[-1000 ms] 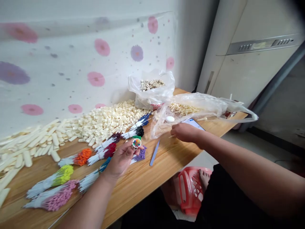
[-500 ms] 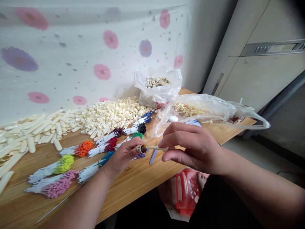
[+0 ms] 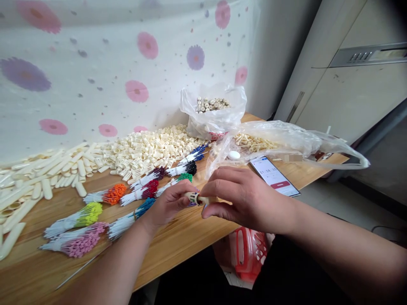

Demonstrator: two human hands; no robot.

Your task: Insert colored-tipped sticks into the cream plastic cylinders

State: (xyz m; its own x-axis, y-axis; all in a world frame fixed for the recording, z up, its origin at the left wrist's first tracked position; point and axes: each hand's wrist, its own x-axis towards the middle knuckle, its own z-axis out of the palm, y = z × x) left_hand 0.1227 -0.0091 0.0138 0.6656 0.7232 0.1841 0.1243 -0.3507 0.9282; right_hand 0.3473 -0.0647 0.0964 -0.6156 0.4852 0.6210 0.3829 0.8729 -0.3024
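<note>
My left hand [image 3: 170, 202] pinches a short cream slotted tube [image 3: 192, 197] with coloured bits showing at its slots. Its open end faces right. My right hand [image 3: 243, 195] is closed on a thin cream peg [image 3: 205, 200], mostly hidden by the fingers, whose left end meets the tube's mouth. How deep the peg sits I cannot tell. Under and beside my left hand lie bundles of white stems with coloured tips: teal [image 3: 144, 208], green [image 3: 184, 178], dark red [image 3: 149, 189] and black [image 3: 187, 168].
A heap of cream slotted tubes [image 3: 152, 148] and longer cream tubes [image 3: 47, 169] line the table's back. Orange [image 3: 114, 194], yellow [image 3: 90, 213] and pink [image 3: 84, 241] bundles lie left. Plastic bags [image 3: 216, 123] hold small pieces. A phone [image 3: 275, 176] lies right; a red basket [image 3: 248, 254] stands below.
My right hand has moved left, bringing the peg to the tube's mouth. The tube has turned, showing its slotted side. More of the phone is visible.
</note>
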